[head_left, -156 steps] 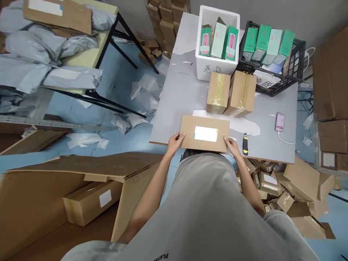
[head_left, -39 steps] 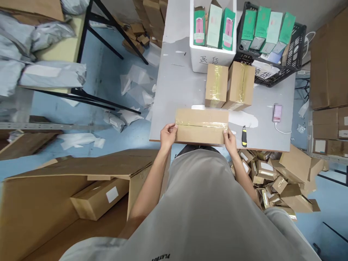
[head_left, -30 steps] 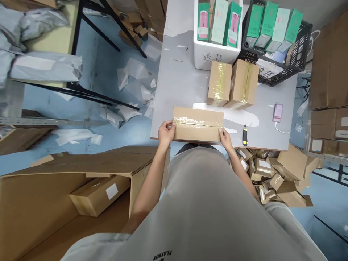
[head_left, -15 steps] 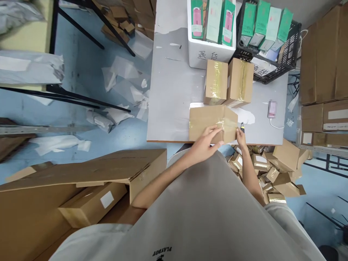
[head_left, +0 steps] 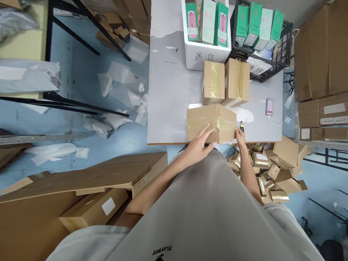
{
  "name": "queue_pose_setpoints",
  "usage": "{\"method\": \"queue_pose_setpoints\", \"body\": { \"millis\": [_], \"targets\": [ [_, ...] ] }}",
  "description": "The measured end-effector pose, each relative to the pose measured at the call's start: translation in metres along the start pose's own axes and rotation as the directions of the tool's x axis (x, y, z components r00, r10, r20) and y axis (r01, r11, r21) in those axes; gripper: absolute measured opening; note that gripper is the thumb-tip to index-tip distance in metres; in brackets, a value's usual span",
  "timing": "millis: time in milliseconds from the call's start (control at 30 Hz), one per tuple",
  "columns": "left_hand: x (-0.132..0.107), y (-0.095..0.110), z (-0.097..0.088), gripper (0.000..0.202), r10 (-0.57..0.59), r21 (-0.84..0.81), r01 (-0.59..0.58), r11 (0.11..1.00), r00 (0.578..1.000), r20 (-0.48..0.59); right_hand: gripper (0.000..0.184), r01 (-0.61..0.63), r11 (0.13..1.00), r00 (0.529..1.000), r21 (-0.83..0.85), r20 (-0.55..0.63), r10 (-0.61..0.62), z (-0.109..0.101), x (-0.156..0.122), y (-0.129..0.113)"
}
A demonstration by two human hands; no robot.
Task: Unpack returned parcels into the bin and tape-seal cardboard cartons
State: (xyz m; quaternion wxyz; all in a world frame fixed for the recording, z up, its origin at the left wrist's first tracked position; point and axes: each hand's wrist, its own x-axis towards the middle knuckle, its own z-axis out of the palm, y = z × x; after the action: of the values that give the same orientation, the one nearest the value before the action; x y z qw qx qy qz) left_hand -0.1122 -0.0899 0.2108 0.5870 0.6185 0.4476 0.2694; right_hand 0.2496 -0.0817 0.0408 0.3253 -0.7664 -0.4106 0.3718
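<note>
A taped cardboard box (head_left: pixel 202 121) lies at the front edge of the table. My left hand (head_left: pixel 201 143) rests on its near side, fingers stretched out and spread, not wrapped round it. At the box's right end, my right hand (head_left: pixel 239 136) is closed on a utility knife (head_left: pixel 241 127) with a black and yellow body. The knife points away from me, beside the box. Just behind stand two more taped cardboard boxes, a left one (head_left: pixel 214 83) and a right one (head_left: pixel 237 82).
On the grey table (head_left: pixel 168 105) stand a white foam bin (head_left: pixel 206 59) and a black crate (head_left: pixel 285 54), both with green cartons. A phone (head_left: pixel 269 107) with a cable lies right. Discarded boxes (head_left: pixel 280 163) pile below right; a large open carton (head_left: pixel 149 170) stands left.
My left hand has slid slightly left and down along the box. The right hand keeps hold of the knife at the box's right end. The whole view has shifted a little.
</note>
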Motion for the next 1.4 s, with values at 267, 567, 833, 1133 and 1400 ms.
{"method": "queue_pose_setpoints", "body": {
  "millis": [267,567,833,1133,1400],
  "targets": [
    [-0.006,-0.086,-0.041,0.037,-0.242,0.026,0.293,0.956,0.831,-0.501,0.079,0.124,0.992,0.992,0.000,-0.001,-0.124,0.050,-0.021,-0.043],
    [0.025,-0.143,-0.017,0.035,-0.337,-0.217,0.266,0.939,0.836,-0.434,0.070,0.234,0.952,0.952,-0.198,-0.154,-0.266,0.006,-0.055,-0.119],
    [0.038,-0.172,-0.022,0.024,-0.458,-0.350,0.342,0.872,0.823,-0.337,0.070,0.291,0.940,0.956,-0.177,0.015,-0.293,0.049,-0.132,-0.186],
    [-0.011,-0.128,-0.038,0.076,-0.160,-0.341,-0.027,0.940,0.848,-0.506,0.057,0.559,0.815,0.778,-0.152,0.437,-0.452,0.151,-0.200,-0.192],
    [-0.052,-0.169,-0.089,0.067,-0.243,-0.352,-0.017,0.936,0.691,-0.680,0.060,0.427,0.903,0.904,-0.040,0.000,-0.427,0.079,-0.116,-0.151]
  ]
}}
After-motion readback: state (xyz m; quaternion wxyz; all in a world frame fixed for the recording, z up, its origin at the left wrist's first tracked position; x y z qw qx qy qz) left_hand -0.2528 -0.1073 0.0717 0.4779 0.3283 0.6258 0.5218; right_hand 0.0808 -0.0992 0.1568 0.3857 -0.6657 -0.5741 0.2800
